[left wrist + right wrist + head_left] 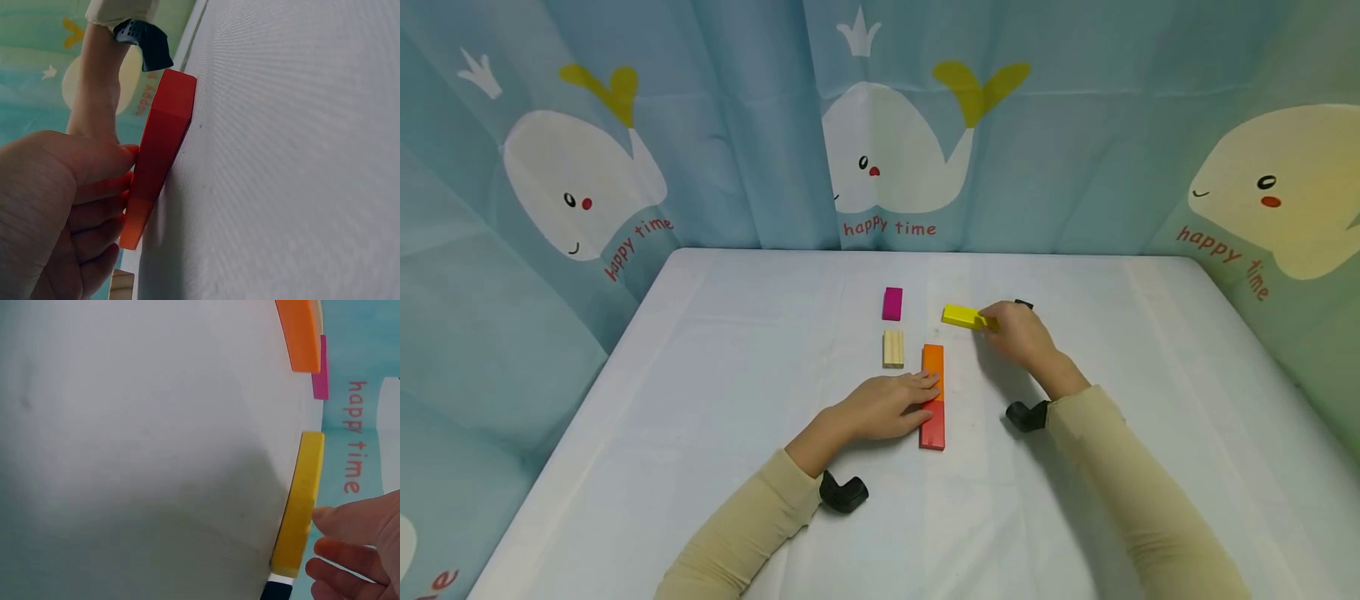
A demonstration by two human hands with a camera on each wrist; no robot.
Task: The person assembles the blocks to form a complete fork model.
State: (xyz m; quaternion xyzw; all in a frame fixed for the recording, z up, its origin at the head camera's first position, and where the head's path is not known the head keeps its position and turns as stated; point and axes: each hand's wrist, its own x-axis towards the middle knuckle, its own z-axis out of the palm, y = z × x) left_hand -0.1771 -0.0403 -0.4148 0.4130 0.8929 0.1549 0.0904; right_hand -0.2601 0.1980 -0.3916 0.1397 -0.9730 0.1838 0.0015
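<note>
On the white tablecloth [737,400] an orange block [932,358] and a red block [933,427] lie end to end in a line. My left hand [922,393] rests flat beside them, its straight fingers [106,187] touching the blocks' side at the seam between the red block [165,134] and the orange block [134,226]. My right hand [992,322] grips the near end of a yellow block [961,316] just right of the line. In the right wrist view its fingertips [322,514] pinch the yellow block [301,500], which lies low on the cloth.
A magenta block [892,303] and a plain wooden block [892,348] lie left of the orange one. A small black object [1024,304] peeks out behind my right hand. Whale-print curtains [880,133] close in the table's back and sides.
</note>
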